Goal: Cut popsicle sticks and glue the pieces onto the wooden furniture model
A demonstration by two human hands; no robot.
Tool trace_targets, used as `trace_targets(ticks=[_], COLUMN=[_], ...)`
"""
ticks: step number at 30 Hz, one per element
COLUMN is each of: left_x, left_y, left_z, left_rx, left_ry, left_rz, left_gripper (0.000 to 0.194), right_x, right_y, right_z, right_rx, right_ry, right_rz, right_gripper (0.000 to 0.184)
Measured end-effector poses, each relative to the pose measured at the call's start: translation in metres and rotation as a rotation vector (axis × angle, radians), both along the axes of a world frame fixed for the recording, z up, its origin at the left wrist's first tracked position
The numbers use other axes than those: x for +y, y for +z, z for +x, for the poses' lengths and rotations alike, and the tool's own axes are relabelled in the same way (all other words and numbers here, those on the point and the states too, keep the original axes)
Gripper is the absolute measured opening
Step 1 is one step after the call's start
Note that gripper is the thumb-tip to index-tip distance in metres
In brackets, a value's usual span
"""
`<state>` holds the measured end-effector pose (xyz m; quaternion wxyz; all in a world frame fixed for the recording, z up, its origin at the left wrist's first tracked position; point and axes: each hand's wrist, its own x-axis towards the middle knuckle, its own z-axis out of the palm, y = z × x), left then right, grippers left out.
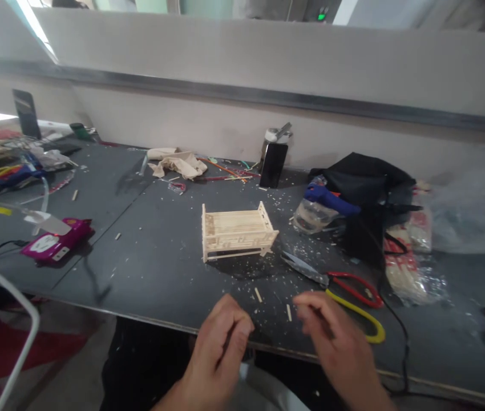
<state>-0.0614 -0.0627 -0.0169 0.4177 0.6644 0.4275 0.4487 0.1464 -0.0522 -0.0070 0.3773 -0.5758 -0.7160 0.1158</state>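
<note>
My left hand [221, 342] is at the table's front edge, its fingers curled in and the thumb against them, with nothing visible in it. Across a small gap, my right hand [339, 342] is also loosely closed, thumb near the bent fingers, and shows no object. It is nearest to the scissors [328, 279], which have one red and one yellow handle. Beyond both hands, and touched by neither, a small model bed [238, 228] made of thin wooden sticks stands upright. Short wooden stick pieces [258, 295] lie between the hands and the bed.
A blue glue gun [332, 200] rests by a clear plastic container [313, 217] and black cloth [362, 177]. A phone [274, 165] leans at the back. Beige cloth [178, 164], a magenta box [58, 240] and bagged sticks [409, 262] are around. A cable [404, 337] runs at right.
</note>
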Motion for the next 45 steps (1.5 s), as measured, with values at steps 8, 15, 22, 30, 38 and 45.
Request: trace_targets(ticks=[8,15,22,30,38,45], left_x=[0.023,0.053,0.069,0.056,0.042,0.047], left_y=[-0.013,-0.004,0.004,0.006,0.009,0.0], left_z=[-0.001,0.004,0.016,0.0,-0.006,-0.026], left_rx=[0.388,0.675,0.987,-0.003,-0.371,-0.24], left_ry=[0.047,-0.092,-0.302,0.157,0.302,0.338], left_rz=[0.2,0.371,0.413,-0.107,-0.211,-0.099], left_gripper=[0.015,0.034,0.018,0.012,0.011,0.009], right_x=[0.012,0.02,0.024,0.009,0.021,0.057], right_y=[-0.008,-0.032,-0.038,-0.028,0.025,0.029], right_z=[0.055,0.067,0.089,0.065,-0.066,-0.107], right_rx=[-0.305,-0.773,-0.659,-0.325,0.346,0.405], right_ry=[-0.135,-0.25,-0.157,-0.152,0.129,0.159], right_rz=[-0.095,-0.048,-0.089,0.047,-0.187,-0.164], right_gripper=[0.023,0.04,0.036,0.034,0.018,0.01])
